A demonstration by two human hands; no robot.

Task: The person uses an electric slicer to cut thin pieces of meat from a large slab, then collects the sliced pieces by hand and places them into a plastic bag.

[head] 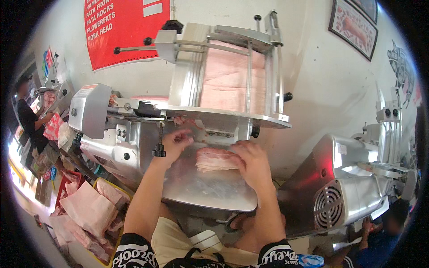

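A stack of sliced pork belly (218, 160) lies on the metal receiving tray (207, 191) of a meat slicer. My right hand (249, 160) touches the stack's right end, fingers bent over its edge; whether it grips the slices I cannot tell. To the left, apart from the stack, my left hand (179, 142) is raised over the tray below the slicer's plate, its fingers curled and apart, holding nothing that shows. Above both hands a large slab of pork (234, 77) sits in the slicer's carriage under metal bars. Meat scraps (184, 121) cling beneath the plate edge.
A black-knobbed rod (160, 142) hangs close to my left wrist. At lower left, a yellow-rimmed crate (115, 246) holds pork slabs. A second metal machine (348, 187) stands at right. One person (30, 117) is at far left, another (378, 241) at lower right.
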